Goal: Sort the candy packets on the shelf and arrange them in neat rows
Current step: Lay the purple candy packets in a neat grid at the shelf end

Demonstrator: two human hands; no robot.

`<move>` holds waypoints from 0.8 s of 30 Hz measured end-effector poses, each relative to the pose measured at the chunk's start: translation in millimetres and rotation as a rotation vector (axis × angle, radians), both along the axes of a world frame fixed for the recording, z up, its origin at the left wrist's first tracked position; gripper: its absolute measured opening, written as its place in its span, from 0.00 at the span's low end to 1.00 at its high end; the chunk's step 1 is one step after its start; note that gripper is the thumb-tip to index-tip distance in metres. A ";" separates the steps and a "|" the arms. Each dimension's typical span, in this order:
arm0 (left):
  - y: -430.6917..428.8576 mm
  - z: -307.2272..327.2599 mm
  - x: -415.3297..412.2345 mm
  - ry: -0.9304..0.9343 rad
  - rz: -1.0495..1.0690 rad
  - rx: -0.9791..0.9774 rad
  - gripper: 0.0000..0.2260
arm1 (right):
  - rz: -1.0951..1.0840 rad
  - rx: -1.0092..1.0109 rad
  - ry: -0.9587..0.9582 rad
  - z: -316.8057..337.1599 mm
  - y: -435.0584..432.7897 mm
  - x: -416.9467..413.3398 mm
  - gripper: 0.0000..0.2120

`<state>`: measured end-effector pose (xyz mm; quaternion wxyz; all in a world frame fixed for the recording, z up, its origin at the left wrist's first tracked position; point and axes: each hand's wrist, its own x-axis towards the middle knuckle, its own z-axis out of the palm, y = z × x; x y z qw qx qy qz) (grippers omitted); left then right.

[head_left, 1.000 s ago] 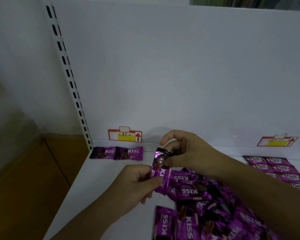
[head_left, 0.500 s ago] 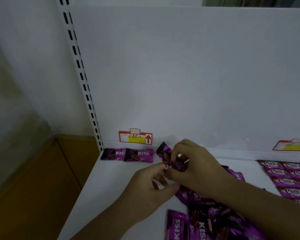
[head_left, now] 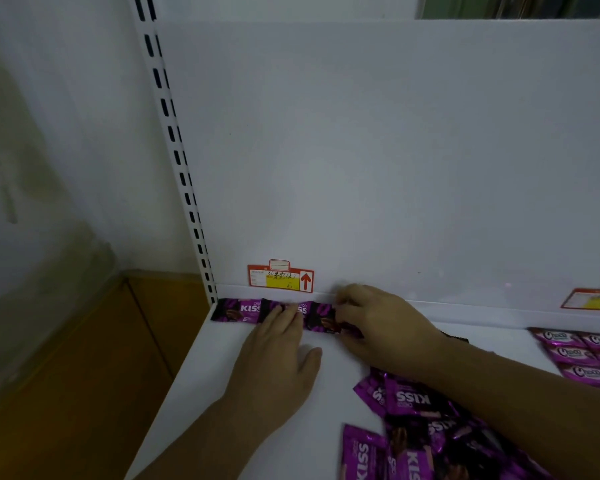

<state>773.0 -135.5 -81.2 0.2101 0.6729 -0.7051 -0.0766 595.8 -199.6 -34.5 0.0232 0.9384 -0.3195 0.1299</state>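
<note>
Back edge of shelf [head_left: 222, 375]: 3 KISS packets end to end. My left hand [head_left: 278, 355] is released, flat fingers pinning packet 2 [head_left: 272, 304] so the line cannot shift. My right hand [head_left: 378, 323] has its grip curled on packet 3 [head_left: 321, 318], butting it against its neighbour. The loose pile [head_left: 413, 410] lies near, front right.

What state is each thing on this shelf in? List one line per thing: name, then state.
Left hand, flat, fingertips pressing the second KISS packet.
Right hand, fingers curled round the third KISS packet at the row's end.
First KISS packet, lying flat, untouched, leftmost in the row.
Loose KISS packets, jumbled heap, unsorted.
Choco packets, flat in rows.
Price tag, upright, arrow pointing up.
</note>
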 end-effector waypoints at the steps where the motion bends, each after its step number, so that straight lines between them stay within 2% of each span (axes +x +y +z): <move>1: -0.1 -0.1 0.5 -0.005 0.001 -0.005 0.29 | 0.009 -0.021 0.006 0.2 -1.2 1.1 0.08; 5: 0.2 -0.9 1.8 -0.029 -0.009 -0.038 0.28 | 0.045 -0.120 0.034 0.1 -5.3 5.0 0.05; 8: 0.1 -1.5 3.1 -0.065 -0.008 -0.045 0.28 | 0.074 -0.101 0.080 2.9 -5.2 5.1 0.04; 10: 0.6 -1.1 3.8 -0.084 0.005 -0.037 0.27 | 0.046 -0.040 0.064 8.3 -5.7 -2.7 0.07; 13: 2.1 1.2 2.9 -0.055 0.005 -0.055 0.26 | -0.047 0.107 -0.065 25.6 -7.9 -30.7 0.07; 17: 5.4 8.1 -6.3 0.147 -0.150 -0.098 0.23 | -0.076 0.303 0.003 36.7 7.8 -68.7 0.08; 21: 16.5 9.7 -19.1 0.236 -0.387 0.020 0.20 | -0.073 0.363 0.053 24.2 35.6 -86.9 0.19; 24: 21.7 10.4 -24.3 0.265 -0.466 0.114 0.20 | -0.132 0.378 0.092 13.6 43.2 -96.0 0.26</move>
